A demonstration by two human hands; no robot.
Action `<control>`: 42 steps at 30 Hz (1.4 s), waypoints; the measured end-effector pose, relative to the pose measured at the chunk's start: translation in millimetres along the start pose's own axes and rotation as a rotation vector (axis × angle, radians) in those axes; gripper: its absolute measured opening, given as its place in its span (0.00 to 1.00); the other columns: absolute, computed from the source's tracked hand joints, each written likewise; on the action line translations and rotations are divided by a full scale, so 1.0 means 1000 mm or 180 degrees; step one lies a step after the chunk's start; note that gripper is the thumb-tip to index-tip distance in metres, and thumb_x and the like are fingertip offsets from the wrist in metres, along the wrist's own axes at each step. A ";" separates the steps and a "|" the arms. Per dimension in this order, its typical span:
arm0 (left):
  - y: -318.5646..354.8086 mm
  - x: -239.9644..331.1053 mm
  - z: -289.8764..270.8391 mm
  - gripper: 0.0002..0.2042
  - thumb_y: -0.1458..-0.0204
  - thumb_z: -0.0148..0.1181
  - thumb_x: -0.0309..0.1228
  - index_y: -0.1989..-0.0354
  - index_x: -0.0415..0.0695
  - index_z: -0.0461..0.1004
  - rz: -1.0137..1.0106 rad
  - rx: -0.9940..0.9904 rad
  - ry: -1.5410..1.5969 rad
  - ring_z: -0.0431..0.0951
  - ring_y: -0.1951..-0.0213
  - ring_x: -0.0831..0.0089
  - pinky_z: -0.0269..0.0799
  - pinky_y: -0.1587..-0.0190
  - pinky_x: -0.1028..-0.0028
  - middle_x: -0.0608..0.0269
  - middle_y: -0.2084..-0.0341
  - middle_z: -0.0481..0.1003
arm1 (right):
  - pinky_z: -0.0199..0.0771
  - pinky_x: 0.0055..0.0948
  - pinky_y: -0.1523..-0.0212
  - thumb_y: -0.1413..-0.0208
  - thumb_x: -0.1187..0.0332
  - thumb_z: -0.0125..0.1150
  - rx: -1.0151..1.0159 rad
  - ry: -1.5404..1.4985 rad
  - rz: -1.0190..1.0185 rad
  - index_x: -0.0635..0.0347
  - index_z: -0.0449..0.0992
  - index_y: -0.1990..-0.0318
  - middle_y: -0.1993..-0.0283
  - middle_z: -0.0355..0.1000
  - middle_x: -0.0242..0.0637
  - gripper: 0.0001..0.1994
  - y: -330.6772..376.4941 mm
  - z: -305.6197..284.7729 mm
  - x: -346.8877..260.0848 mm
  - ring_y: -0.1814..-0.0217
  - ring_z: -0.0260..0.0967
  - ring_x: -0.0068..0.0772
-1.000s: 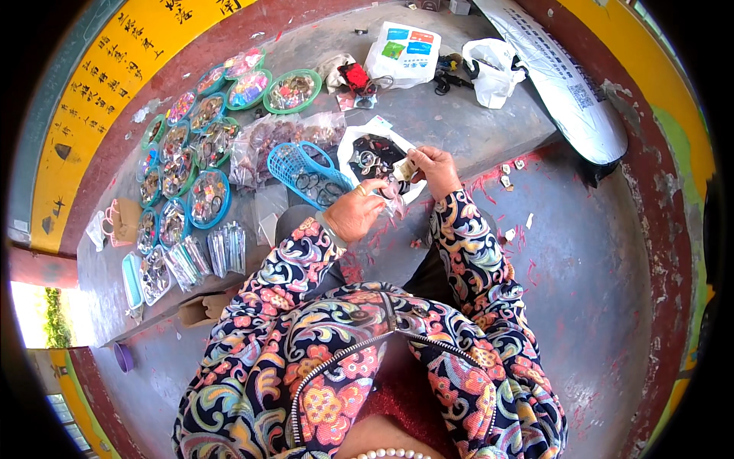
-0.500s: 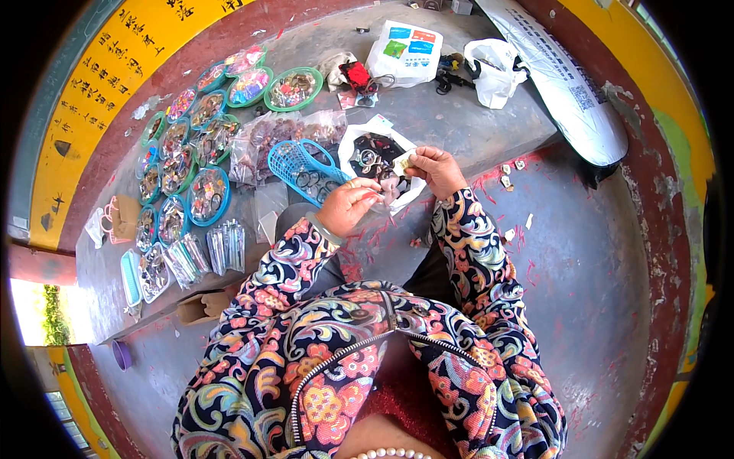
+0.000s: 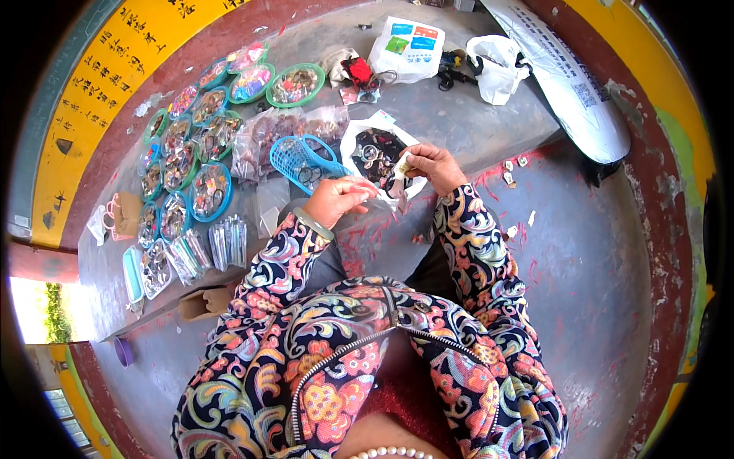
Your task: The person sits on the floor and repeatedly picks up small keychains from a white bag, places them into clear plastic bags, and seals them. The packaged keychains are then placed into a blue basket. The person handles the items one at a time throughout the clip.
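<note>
A person in a bright floral zip jacket [image 3: 367, 359] looks down over their own chest and forearms, which reach forward to a low grey ledge [image 3: 474, 115]. The left hand [image 3: 340, 200], with a pale green bangle [image 3: 313, 224] on the wrist, has its fingers drawn together in a pinch on a small clear packet [image 3: 386, 197], too small to make out in detail. The right hand [image 3: 432, 164] sits just beside it, fingers curled and pinching a small pale piece [image 3: 403, 165]. Both hands hover above a white plastic bag [image 3: 376, 149] lying open on the ledge, filled with small dark and metallic trinkets. Just left of the bag lies a blue mesh basket [image 3: 302, 159], with clear bags of small items [image 3: 283, 134] behind it. Further left, rows of round blue and green trays [image 3: 191, 164] hold more small pieces, with bundles of clear sleeves [image 3: 206, 249] near the ledge's front edge. At the far side sit a white printed pouch [image 3: 407, 48], a red and black object [image 3: 358, 73], and a knotted white bag [image 3: 497, 69].
</note>
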State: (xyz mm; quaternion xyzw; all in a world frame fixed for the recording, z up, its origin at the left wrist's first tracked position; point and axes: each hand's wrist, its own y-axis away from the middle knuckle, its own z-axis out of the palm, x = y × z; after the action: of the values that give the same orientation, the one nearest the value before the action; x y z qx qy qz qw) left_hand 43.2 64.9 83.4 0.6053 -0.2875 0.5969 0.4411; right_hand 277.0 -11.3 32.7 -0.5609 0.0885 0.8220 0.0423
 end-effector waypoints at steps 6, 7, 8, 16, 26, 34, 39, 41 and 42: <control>0.001 -0.006 -0.001 0.09 0.53 0.53 0.25 0.63 0.35 0.71 -0.0388 0.0033 0.0248 0.73 0.63 0.73 0.69 0.67 0.82 0.59 0.66 0.72 | 0.70 0.17 0.70 0.52 0.74 0.54 -0.0130 0.0068 0.0018 0.64 0.73 0.65 0.71 0.71 0.32 0.07 0.000 0.005 0.002 0.71 0.68 0.21; 0.001 -0.007 -0.002 0.10 0.53 0.53 0.26 0.62 0.34 0.70 -0.0413 0.0037 0.0145 0.74 0.64 0.73 0.69 0.69 0.81 0.59 0.67 0.73 | 0.70 0.17 0.71 0.53 0.74 0.55 -0.0131 0.0090 0.0018 0.64 0.73 0.65 0.72 0.71 0.32 0.07 0.000 0.008 0.001 0.72 0.69 0.21; 0.000 -0.007 -0.002 0.11 0.53 0.54 0.27 0.62 0.34 0.70 -0.0439 0.0035 0.0043 0.74 0.66 0.74 0.69 0.71 0.81 0.58 0.69 0.73 | 0.70 0.17 0.72 0.53 0.74 0.55 -0.0130 0.0096 0.0049 0.63 0.73 0.65 0.72 0.71 0.31 0.06 0.001 0.010 0.001 0.73 0.68 0.20; -0.001 -0.009 -0.002 0.11 0.53 0.54 0.29 0.64 0.35 0.72 -0.0168 0.0051 -0.0114 0.74 0.71 0.78 0.63 0.81 0.84 0.59 0.70 0.74 | 0.70 0.16 0.75 0.53 0.72 0.56 -0.0048 0.0212 0.0222 0.59 0.74 0.64 0.72 0.71 0.29 0.07 0.007 0.020 -0.002 0.74 0.68 0.18; 0.002 -0.006 0.002 0.08 0.55 0.53 0.22 0.66 0.34 0.72 0.0120 -0.0097 0.0036 0.74 0.67 0.75 0.71 0.71 0.82 0.59 0.68 0.73 | 0.71 0.19 0.69 0.50 0.72 0.53 -0.0562 0.0298 0.0119 0.61 0.73 0.62 0.67 0.72 0.31 0.08 0.007 0.023 0.005 0.67 0.69 0.21; 0.008 -0.009 -0.003 0.10 0.51 0.50 0.28 0.67 0.33 0.71 -0.0301 -0.0258 0.0263 0.75 0.68 0.74 0.71 0.67 0.78 0.57 0.72 0.72 | 0.69 0.18 0.68 0.49 0.72 0.52 -0.0625 0.0328 0.0067 0.60 0.72 0.61 0.67 0.71 0.30 0.08 0.008 0.025 0.005 0.68 0.68 0.19; 0.010 0.000 0.005 0.16 0.50 0.51 0.40 0.67 0.36 0.71 -0.0669 0.0151 -0.0542 0.74 0.77 0.79 0.68 0.76 0.83 0.64 0.77 0.72 | 0.66 0.16 0.72 0.50 0.72 0.52 -0.0708 0.0258 0.0036 0.60 0.71 0.60 0.68 0.70 0.29 0.09 0.012 0.031 0.001 0.71 0.66 0.16; 0.009 -0.005 0.009 0.16 0.49 0.50 0.40 0.65 0.38 0.71 -0.0431 0.0164 -0.0594 0.74 0.78 0.79 0.68 0.76 0.83 0.64 0.77 0.73 | 0.65 0.15 0.73 0.50 0.72 0.53 -0.0750 0.0313 0.0006 0.60 0.71 0.60 0.70 0.69 0.28 0.09 0.012 0.034 0.001 0.72 0.65 0.15; 0.009 -0.005 0.012 0.16 0.49 0.50 0.40 0.65 0.38 0.70 -0.0314 0.0169 -0.0620 0.74 0.78 0.79 0.68 0.76 0.83 0.63 0.77 0.73 | 0.65 0.15 0.73 0.50 0.72 0.53 -0.0765 0.0308 0.0018 0.59 0.71 0.60 0.70 0.69 0.27 0.09 0.013 0.036 0.001 0.72 0.65 0.15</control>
State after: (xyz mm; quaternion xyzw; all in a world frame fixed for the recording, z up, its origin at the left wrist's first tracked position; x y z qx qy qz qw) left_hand 40.3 49.9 81.2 0.6854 -0.2830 0.5202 0.4237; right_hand 241.2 -17.5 45.9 -0.6007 -0.0072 0.7988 -0.0318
